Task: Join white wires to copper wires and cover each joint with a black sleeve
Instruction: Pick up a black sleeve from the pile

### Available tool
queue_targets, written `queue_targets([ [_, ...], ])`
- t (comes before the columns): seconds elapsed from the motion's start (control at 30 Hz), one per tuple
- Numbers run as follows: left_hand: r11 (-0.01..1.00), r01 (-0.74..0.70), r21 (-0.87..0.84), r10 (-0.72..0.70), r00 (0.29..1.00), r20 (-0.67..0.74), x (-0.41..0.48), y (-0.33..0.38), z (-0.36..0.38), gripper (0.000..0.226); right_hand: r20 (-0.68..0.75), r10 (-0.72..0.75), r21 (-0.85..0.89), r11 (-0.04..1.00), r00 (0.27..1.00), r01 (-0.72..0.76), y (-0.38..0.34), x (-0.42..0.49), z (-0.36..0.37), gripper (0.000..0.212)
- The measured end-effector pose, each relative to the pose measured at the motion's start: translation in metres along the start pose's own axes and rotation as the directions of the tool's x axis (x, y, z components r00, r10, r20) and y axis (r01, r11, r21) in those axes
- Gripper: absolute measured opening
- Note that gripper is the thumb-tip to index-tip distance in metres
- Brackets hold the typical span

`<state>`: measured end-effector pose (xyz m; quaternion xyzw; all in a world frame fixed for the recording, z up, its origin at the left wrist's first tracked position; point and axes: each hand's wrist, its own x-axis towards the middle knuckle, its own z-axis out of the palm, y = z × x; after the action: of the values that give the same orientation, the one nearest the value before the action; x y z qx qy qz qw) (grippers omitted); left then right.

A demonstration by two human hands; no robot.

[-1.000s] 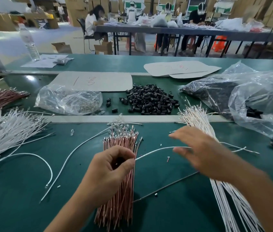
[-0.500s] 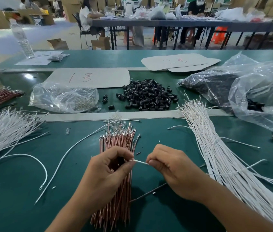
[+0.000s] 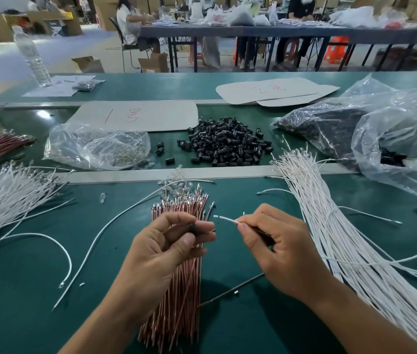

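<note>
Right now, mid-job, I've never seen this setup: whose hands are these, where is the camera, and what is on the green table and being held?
There is no machine here: a person works with two bare hands, filmed by one camera worn on the head, looking forward and down. The left hand pinches a small black piece, probably a sleeve, above a bundle of thin copper-coloured wires lying on the green table. The right hand pinches the end of a thin white wire, its tip pointing towards the left hand. To the right lies a big sheaf of white wires; behind are a loose pile of short black tubular sleeves and a clear plastic bag of small glassy parts.
</note>
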<state>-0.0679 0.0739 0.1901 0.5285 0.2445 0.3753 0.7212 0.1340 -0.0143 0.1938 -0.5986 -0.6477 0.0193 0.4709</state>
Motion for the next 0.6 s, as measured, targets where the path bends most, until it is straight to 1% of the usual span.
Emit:
queue_targets([
  [0.07, 0.996, -0.038, 0.074, 0.038, 0.999, 0.006, 0.000, 0.001, 0.001, 0.022, -0.010, 0.001, 0.001, 1.000, 1.000, -0.001, 0.000, 0.000, -0.001, 0.013],
  [0.17, 0.997, -0.052, 0.055, 0.053, 0.998, -0.023, -0.001, 0.002, 0.003, 0.024, 0.004, -0.004, -0.002, 1.000, 1.000, 0.004, -0.001, -0.002, -0.001, 0.012],
  [0.23, 0.999, -0.044, -0.031, 0.042, 0.998, -0.053, -0.001, 0.004, 0.005, 0.027, -0.005, -0.013, 0.007, 1.000, 1.000, 0.013, -0.002, -0.003, 0.000, 0.012],
  [0.3, 0.986, -0.036, -0.162, 0.018, 0.994, -0.110, -0.002, 0.003, 0.008, 0.026, -0.036, -0.036, 0.019, 0.999, 0.999, 0.037, -0.005, -0.004, 0.002, 0.010],
  [0.4, 0.971, -0.059, -0.233, 0.019, 0.985, -0.169, -0.002, 0.000, 0.012, 0.024, -0.075, -0.084, 0.013, 0.996, 0.994, 0.085, -0.008, -0.004, 0.003, 0.008],
  [0.47, 0.972, -0.079, -0.222, 0.038, 0.982, -0.185, -0.002, 0.000, 0.014, 0.024, -0.074, -0.100, 0.007, 0.995, 0.992, 0.101, -0.010, -0.004, 0.003, 0.008],
  [0.6, 0.990, -0.102, -0.101, 0.084, 0.983, -0.166, -0.002, 0.001, 0.016, 0.030, -0.047, -0.109, 0.004, 0.994, 0.993, 0.110, -0.009, -0.005, 0.004, 0.006],
])
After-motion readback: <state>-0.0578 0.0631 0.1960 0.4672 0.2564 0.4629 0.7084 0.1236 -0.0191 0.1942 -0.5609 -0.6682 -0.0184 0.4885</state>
